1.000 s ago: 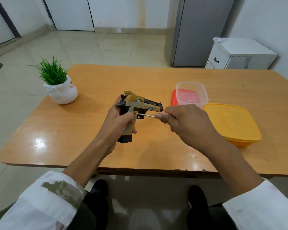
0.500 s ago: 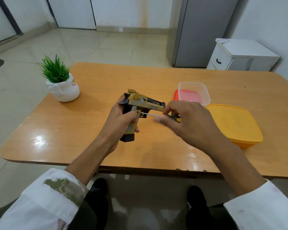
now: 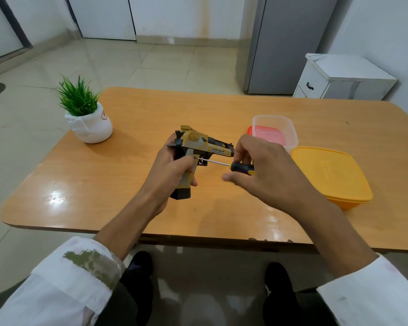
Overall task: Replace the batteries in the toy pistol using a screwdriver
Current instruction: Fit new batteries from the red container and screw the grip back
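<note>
The step in hand looked like undoing the grip screw; next called for steady turning with the tip seated. The left hand [image 3: 172, 170] was closed around the toy pistol [image 3: 198, 151] above the table's [image 3: 127, 208] near middle, while the right hand [image 3: 264, 172] loosely pinched the screwdriver [image 3: 242, 167] just right of it, thumb off.

on the tabletop [image 3: 151, 109], the plant pot [image 3: 90, 124] sits at ten o'clock of my pistol [image 3: 198, 149], two tubs [image 3: 275, 130] at three o'clock.
</note>
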